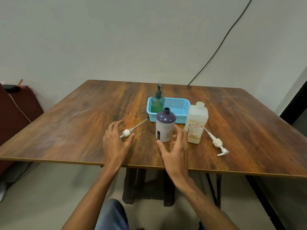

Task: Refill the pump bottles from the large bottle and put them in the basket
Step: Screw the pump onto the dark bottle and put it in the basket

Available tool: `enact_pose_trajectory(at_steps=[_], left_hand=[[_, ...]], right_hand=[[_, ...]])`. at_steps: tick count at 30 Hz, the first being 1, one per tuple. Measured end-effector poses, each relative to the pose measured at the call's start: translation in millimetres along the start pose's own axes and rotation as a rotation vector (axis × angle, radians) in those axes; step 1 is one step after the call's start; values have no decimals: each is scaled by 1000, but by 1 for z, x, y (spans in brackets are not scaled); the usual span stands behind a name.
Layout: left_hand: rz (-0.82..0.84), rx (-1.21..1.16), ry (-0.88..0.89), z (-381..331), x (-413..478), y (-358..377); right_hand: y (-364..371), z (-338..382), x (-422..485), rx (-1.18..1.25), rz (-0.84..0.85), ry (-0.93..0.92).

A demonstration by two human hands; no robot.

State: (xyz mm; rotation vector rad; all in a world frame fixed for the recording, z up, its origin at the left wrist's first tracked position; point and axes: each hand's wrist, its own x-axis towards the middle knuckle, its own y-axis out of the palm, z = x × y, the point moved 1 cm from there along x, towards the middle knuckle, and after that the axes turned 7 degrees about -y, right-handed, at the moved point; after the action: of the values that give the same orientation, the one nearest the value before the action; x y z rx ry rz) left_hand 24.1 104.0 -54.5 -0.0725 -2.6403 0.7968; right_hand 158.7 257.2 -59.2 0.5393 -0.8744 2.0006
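A purple-topped white bottle (165, 126) stands open, without its pump, in the middle of the wooden table (83, 117). Its white pump head (127, 133) lies to the left, tube pointing toward the basket. My left hand (116, 140) hovers over that pump with spread fingers and holds nothing. My right hand (176, 146) is spread just in front of the purple bottle, empty. The large translucent bottle (196, 123) stands uncapped to the right; its long pump (217, 144) lies beside it. A green pump bottle (157, 101) stands in the blue basket (179, 106).
The table's near edge runs just below my wrists. A black cable (222, 42) hangs down the wall to the table's back edge. A dark red cabinet (18, 110) stands at the left, beside the table.
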Motion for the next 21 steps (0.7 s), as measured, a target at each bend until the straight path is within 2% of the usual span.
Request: enact_pose_trajectory(at_steps=[5,8,13,21], left_hand=[[98,99,-77,23,6,-2],[88,135,-54,30,14,1],[109,233,6,31,30,3],[102,-20,73,23,29,-3]], right_hand=[[24,-4,-3,-72,62,100],[31,-9,7,-21,131,204],[38,-17,24,42,138,263],[46,-33,40,96,94,353]])
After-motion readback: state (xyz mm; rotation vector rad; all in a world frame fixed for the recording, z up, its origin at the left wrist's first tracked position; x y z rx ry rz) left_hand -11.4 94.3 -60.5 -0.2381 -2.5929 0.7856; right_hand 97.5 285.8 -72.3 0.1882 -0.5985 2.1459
